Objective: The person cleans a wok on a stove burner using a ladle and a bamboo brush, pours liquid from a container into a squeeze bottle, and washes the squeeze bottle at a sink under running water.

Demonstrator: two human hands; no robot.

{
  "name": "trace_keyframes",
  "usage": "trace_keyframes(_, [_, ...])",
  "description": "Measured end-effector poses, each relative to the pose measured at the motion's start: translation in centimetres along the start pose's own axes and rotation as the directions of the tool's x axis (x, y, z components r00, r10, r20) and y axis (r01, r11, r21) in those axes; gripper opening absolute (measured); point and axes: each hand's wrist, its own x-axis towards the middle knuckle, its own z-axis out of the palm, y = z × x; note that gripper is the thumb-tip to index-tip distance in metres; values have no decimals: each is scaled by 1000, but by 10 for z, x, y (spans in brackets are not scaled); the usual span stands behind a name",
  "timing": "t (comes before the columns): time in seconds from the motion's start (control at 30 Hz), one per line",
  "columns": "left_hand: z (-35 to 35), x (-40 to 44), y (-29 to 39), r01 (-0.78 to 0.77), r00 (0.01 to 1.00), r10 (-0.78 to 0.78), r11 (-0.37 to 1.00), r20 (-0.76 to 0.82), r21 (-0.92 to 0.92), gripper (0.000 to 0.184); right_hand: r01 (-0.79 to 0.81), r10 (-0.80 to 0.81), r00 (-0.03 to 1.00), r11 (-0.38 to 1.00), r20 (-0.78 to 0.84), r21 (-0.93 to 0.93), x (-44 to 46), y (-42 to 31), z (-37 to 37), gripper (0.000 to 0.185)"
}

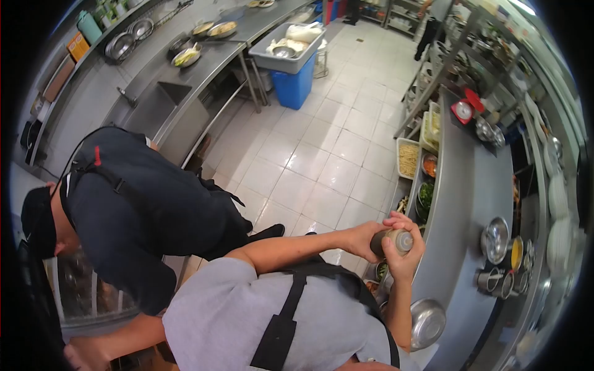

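Note:
My left hand [361, 240] and my right hand [405, 250] are both closed round a small bottle [401, 241] with brownish contents and a pale, clear-looking top. Its top end faces the camera. The left fingers wrap its far side, and the right thumb lies along the near side. Beneath and beside my hands is the edge of the steel counter [448, 210]. Tubs of chopped greens [425, 194] stand just beyond them. An upturned metal bowl [427, 323] sits close to my right forearm.
A co-worker in dark clothes [142, 191] bends over at my left. Shredded food fills a tub [408, 158] along the counter. A red scale [463, 110] stands farther back. Across the tiled floor [309, 154] are a sink [145, 108] and a blue bin [292, 88] under a grey tub [263, 59].

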Motion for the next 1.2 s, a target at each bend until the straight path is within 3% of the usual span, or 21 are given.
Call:
trace_keyframes(0.3, [-150, 8, 1, 63, 921, 18, 979, -389, 195, 53, -8, 6, 984, 1000, 177, 12, 149, 51, 90, 30])
trace_keyframes(0.4, [-195, 4, 5, 106, 862, -35, 988, -506, 111, 53, -48, 20, 960, 994, 280, 94, 200, 66, 124, 30])
trace_keyframes(0.43, [-211, 5, 8, 127, 833, -54, 987, -550, 95, 52, 37, -63, 940, 996, 336, 82, 219, 81, 136, 31])
trace_keyframes(0.47, [-229, 4, 8, 140, 803, -26, 979, -595, 146, 53, 6, -49, 936, 992, 349, 123, 235, 86, 153, 31])
trace_keyframes(0.6, [-291, 1, 17, 267, 621, 25, 933, -783, 241, 57, 65, -163, 853, 976, 496, 210, 303, 118, 209, 27])
trace_keyframes(0.7, [-340, 3, 5, 238, 514, 114, 933, -850, 270, 59, 46, -208, 798, 957, 566, 287, 352, 143, 252, 26])
trace_keyframes(0.77, [-366, -1, 13, 284, 422, 86, 933, -903, 221, 58, 28, -229, 750, 948, 621, 316, 382, 150, 285, 26])
trace_keyframes(0.87, [-396, -13, 28, 325, 220, 151, 920, -964, 218, 53, -17, -270, 690, 921, 672, 389, 415, 150, 341, 28])
trace_keyframes(1.03, [-447, -59, 42, 286, -50, 154, 949, -987, 133, 54, -21, -407, 470, 882, 783, 471, 449, 137, 446, 30])
trace_keyframes(1.1, [-474, -85, 45, 285, -112, 196, 945, -974, 157, 54, 21, -500, 374, 847, 781, 532, 462, 129, 492, 28])
trace_keyframes(1.2, [-517, -125, 51, 271, -189, 196, 952, -962, 141, 53, 9, -522, 322, 836, 790, 549, 468, 124, 559, 29])
